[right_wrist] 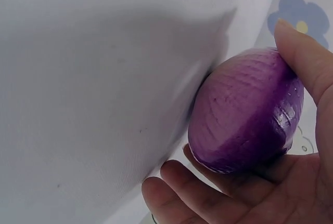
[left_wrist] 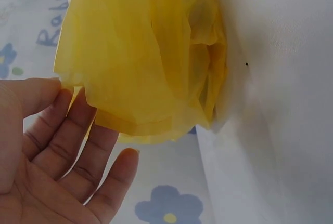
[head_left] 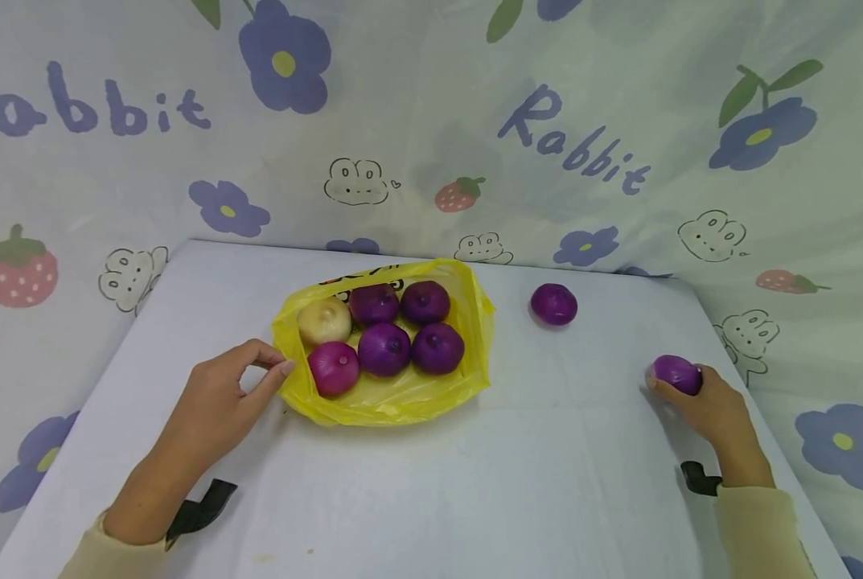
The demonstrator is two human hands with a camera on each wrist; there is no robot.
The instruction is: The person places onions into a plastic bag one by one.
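A yellow plastic bag [head_left: 395, 412] lies with its mouth open toward the head camera. Inside it are several purple onions [head_left: 384, 350] and one pale onion [head_left: 326, 322]. At the bag's left edge, my left hand [head_left: 217, 402] pinches the rim between thumb and fingers; the left wrist view shows the thumb and index tips meeting at the film [left_wrist: 125, 52]. Far to the right, my right hand [head_left: 713, 410] grips a purple onion [right_wrist: 239, 112] between thumb and fingers, at or just above the tabletop. Another purple onion [head_left: 554, 305] sits alone right of the bag.
All of this is on a white-covered table [head_left: 431, 498]. Behind it and at both sides hangs a pale curtain [head_left: 417, 96] printed with flowers, rabbits and strawberries. Black straps [head_left: 203, 508] show at both wrists.
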